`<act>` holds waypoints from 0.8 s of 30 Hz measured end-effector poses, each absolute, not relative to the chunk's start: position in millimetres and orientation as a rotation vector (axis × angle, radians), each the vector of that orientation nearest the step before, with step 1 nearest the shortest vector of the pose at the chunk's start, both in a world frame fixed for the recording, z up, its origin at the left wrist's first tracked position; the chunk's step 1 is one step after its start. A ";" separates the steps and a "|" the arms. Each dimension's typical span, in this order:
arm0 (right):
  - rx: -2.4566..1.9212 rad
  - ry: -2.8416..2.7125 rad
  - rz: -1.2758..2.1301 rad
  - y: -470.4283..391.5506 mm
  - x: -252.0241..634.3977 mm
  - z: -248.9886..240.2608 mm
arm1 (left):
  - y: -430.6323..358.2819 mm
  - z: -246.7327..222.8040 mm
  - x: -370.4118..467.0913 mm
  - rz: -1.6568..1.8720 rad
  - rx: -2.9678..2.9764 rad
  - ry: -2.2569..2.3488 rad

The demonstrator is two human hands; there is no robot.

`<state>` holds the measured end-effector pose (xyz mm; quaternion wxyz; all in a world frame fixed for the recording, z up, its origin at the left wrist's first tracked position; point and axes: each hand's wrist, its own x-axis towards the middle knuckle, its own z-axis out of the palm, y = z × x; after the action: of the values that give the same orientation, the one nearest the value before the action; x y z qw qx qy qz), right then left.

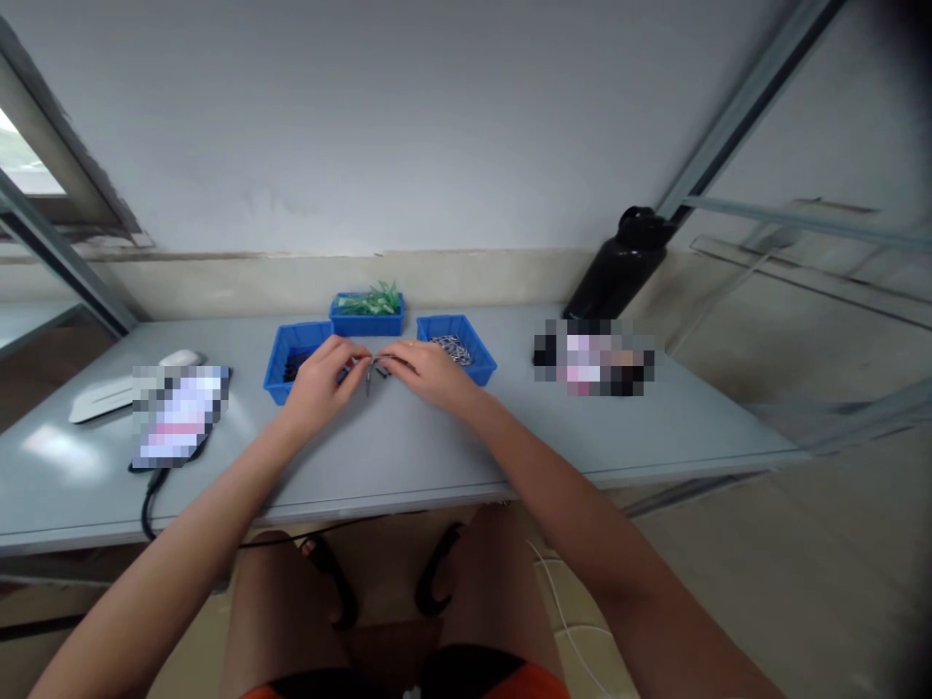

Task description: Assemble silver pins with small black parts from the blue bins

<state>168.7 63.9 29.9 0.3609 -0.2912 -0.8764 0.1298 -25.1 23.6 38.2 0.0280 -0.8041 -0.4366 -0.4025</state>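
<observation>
My left hand [325,382] and my right hand [431,373] meet over the middle of the table, fingertips pinched close together. Between them is a small, thin metallic piece [374,362], too small to name, which both hands seem to grip. Just below the fingertips, a few small dark pieces [382,372] show near the tabletop. Beside my left hand stands a blue bin [277,374] with dark small parts inside, partly covered by that hand. A second blue bin [481,361], holding many shiny metal pins or screws, is right behind my right hand.
A blue bin [368,328] with green plastic strips or bags sits at the back. To the left lie a phone [179,417] with a cable and a white case [181,358]. On the right are a black bottle [618,267] and a blurred-out device [593,361]. Metal frame posts flank the table.
</observation>
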 end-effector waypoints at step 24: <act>-1.010 -2.125 0.402 75.0 183.6 33.0 | 14.8 12.3 -5.8 -0.132 -2.404 -1.675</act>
<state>183.6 75.0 33.0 0.3685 -0.3935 -0.8276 0.1565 -5.8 14.8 12.3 0.1042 -0.8151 -0.5681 -0.0448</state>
